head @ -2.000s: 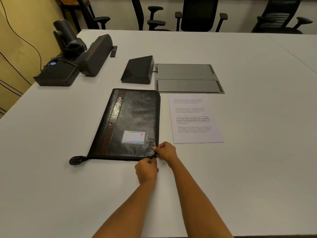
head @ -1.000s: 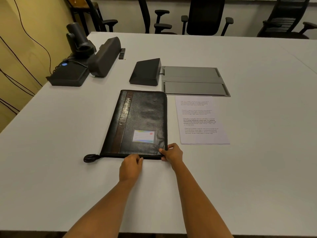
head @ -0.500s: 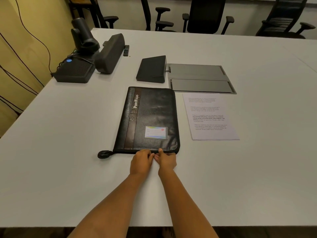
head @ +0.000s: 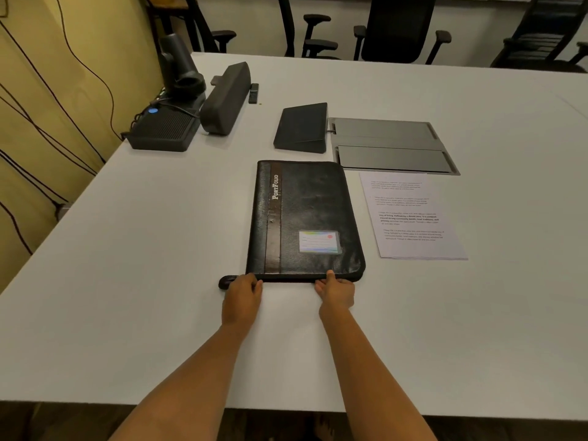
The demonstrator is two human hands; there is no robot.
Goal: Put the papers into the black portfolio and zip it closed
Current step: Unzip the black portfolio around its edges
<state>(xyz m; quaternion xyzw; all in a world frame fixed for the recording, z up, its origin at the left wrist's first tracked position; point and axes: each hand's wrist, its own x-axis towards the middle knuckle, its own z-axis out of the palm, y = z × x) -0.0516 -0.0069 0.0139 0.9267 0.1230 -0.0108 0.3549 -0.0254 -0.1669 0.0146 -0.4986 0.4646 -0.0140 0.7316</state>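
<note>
Early stage: nothing packed yet. The person's left hand (head: pixel 241 292) rests at the near left corner of the portfolio (head: pixel 305 219), next to the zip pull (head: pixel 226 282); fingers curled, cannot tell what they pinch. The portfolio lies flat and closed at mid table (head: pixel 127 281). The right hand (head: pixel 336 290) pinches its near edge, thumb on top. The papers (head: pixel 410 216) lie just right of it, untouched. Left to do: unzip, load, zip. Count: one portfolio, one paper stack, two hands.

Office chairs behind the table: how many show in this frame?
4, all partly cropped. One chair at far left, one left of centre, one black-backed at centre, one at far right. Others may sit out of view.
</note>
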